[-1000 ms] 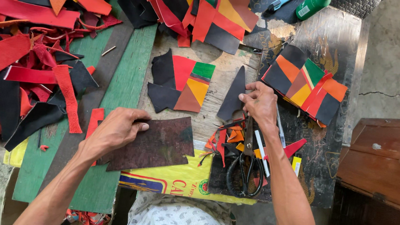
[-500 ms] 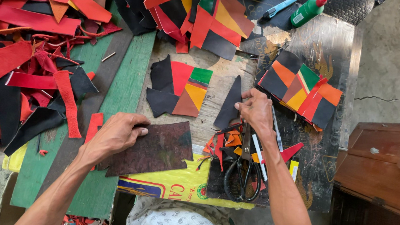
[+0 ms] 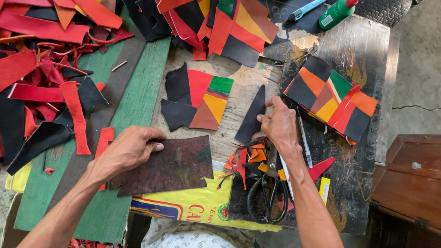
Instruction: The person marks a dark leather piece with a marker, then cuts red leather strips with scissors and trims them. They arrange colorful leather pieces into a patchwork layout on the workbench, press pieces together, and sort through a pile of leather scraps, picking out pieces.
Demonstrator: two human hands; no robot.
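While the left hand point(image 3: 129, 150) lies flat on a dark brown leather sheet point(image 3: 171, 166), fingers close together and curled over its upper left edge with the thumb on top, the sheet itself rests partly on the pale wooden board point(image 3: 244, 94) and partly over a yellow printed bag point(image 3: 197, 204) at the near edge of the bench. The right hand point(image 3: 280, 125) sits further right, its fingertips pinched on the edge of a black pointed leather scrap point(image 3: 253, 116) that lies on the board; how firmly it grips I cannot tell from here. Just below that hand is a litter of small orange and red offcuts point(image 3: 252, 161) and a pair of black-handled scissors point(image 3: 269, 195) lying on a dark mat. Between the two hands, higher up, lies a patchwork piece point(image 3: 198, 101) of black, red, green and yellow. A second patchwork stack point(image 3: 334, 99) sits to the right, beyond the right hand. A big heap of red and black scraps point(image 3: 23, 69) covers the left side over green planks point(image 3: 131, 111), and a green glue bottle point(image 3: 339, 11) lies at the far edge.
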